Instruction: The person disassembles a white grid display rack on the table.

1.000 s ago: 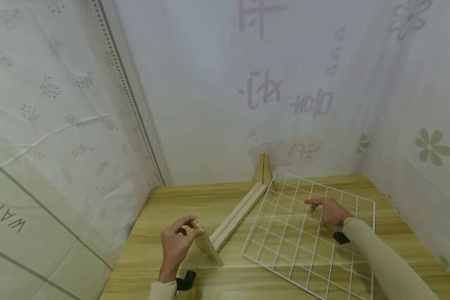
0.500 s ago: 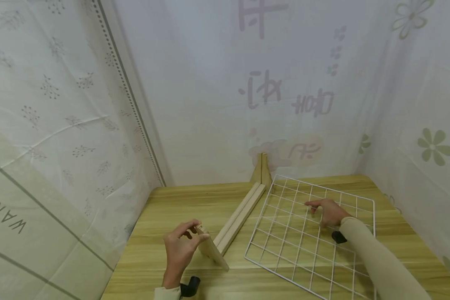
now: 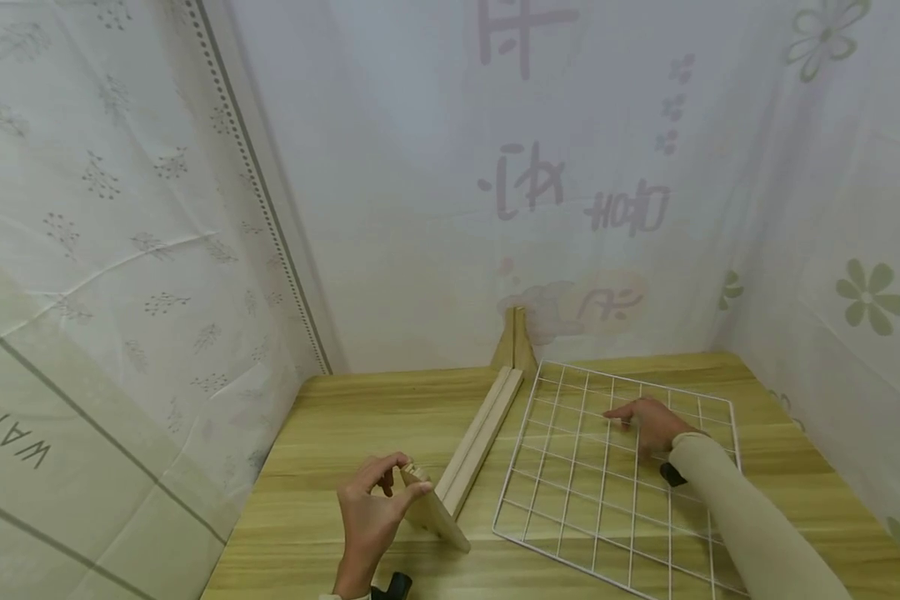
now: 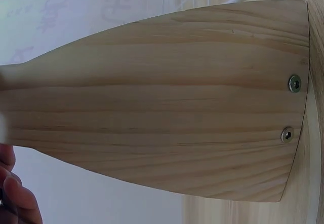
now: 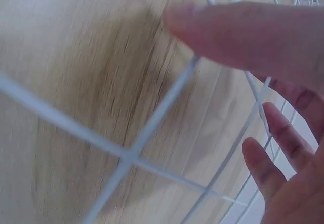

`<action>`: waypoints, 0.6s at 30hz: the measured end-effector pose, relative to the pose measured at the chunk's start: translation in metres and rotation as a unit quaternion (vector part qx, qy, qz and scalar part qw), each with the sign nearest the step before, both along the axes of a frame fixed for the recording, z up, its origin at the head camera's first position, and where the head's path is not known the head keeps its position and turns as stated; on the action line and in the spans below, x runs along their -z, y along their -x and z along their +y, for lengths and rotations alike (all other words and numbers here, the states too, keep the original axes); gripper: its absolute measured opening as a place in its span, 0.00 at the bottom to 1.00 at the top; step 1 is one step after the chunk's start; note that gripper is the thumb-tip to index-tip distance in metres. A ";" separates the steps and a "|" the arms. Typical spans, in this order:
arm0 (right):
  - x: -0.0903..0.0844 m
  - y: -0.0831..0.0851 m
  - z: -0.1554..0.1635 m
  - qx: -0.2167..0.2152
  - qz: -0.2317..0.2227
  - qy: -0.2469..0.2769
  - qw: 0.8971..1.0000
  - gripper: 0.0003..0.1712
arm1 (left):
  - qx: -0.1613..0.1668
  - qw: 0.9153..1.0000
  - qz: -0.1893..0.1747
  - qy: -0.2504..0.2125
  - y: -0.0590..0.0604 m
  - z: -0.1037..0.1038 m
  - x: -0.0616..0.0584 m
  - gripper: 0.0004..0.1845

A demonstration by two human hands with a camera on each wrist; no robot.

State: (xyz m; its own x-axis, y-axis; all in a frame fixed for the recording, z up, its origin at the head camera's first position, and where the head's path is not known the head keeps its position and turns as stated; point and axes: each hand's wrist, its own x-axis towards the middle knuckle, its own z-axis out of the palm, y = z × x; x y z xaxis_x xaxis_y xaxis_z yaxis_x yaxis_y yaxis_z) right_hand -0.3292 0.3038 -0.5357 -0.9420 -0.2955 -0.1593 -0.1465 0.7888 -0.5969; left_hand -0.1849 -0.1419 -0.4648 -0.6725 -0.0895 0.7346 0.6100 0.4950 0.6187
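The left hand (image 3: 371, 510) is pinching the wooden stand (image 3: 435, 508) upright on the desk (image 3: 345, 425); the right hand (image 3: 648, 423), fingers loose, is resting on the wire grid (image 3: 570, 492).

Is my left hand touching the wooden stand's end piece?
Touching. The head view shows the left hand with fingers curled over the top edge of the wooden end piece.

the wire grid (image 3: 607, 475) is white. the stand (image 3: 461, 454) is pale pine with a fine grain. the table (image 3: 345, 433) is honey-toned wood. the curtain (image 3: 862, 292) is white with green flowers.
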 end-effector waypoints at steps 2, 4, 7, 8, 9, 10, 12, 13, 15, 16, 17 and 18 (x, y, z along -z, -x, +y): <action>0.002 0.002 0.000 0.002 0.004 -0.016 1.000 0.52 | -0.005 1.000 0.002 0.000 -0.001 0.001 0.000 0.20; 0.003 0.004 0.001 0.002 0.003 -0.027 1.000 0.52 | -0.007 1.000 0.004 0.001 -0.001 0.002 0.000 0.21; 0.005 0.005 0.002 0.009 -0.002 -0.037 0.999 0.54 | -0.009 1.000 0.000 -0.003 -0.001 0.002 0.000 0.20; 0.006 0.006 0.003 0.005 0.002 -0.045 0.999 0.54 | -0.010 1.000 -0.001 -0.003 -0.001 0.002 0.000 0.20; 0.006 0.006 0.004 0.002 0.005 -0.046 0.999 0.54 | -0.009 1.000 -0.003 -0.004 -0.001 0.002 0.000 0.20; 0.007 0.007 0.004 0.000 0.006 -0.046 0.999 0.54 | -0.009 1.000 -0.003 -0.004 -0.001 0.002 0.001 0.20; 0.007 0.007 0.005 0.001 0.003 -0.045 0.999 0.54 | -0.009 1.000 -0.005 -0.005 -0.002 0.003 0.001 0.20; 0.007 0.008 0.005 0.007 -0.008 -0.037 0.999 0.54 | -0.010 1.000 -0.005 -0.005 -0.002 0.003 0.001 0.20; 0.006 0.009 0.005 0.024 -0.036 -0.011 0.999 0.53 | -0.010 1.000 -0.005 -0.007 -0.002 0.003 0.002 0.20; 0.006 0.009 0.005 0.034 -0.055 0.006 0.998 0.52 | -0.011 1.000 -0.005 -0.009 -0.003 0.004 0.002 0.20; 0.006 0.010 0.005 0.051 -0.084 0.039 0.994 0.48 | -0.011 1.000 -0.006 -0.011 -0.003 0.005 0.003 0.20; 0.006 0.010 0.005 0.053 -0.091 0.043 0.993 0.48 | -0.011 1.000 -0.006 -0.013 -0.003 0.006 0.004 0.20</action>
